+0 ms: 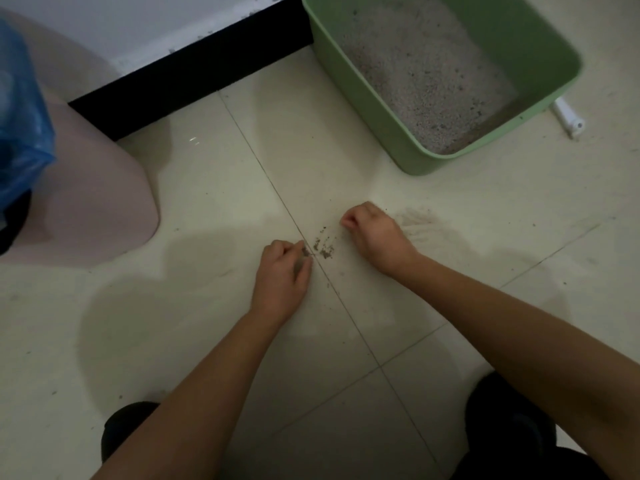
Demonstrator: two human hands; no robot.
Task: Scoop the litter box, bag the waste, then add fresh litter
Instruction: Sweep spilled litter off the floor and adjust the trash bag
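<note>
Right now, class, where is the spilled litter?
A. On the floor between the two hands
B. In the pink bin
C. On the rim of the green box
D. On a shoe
A: the spilled litter lies on the floor tiles between the left hand and the right hand, apart from the green box.

Both my bare arms reach forward, hands low and close together.
My left hand point(282, 275) curls its fingers inward; my right hand point(375, 233), just apart from it, sits knuckles-up with fingers tucked under.
</note>
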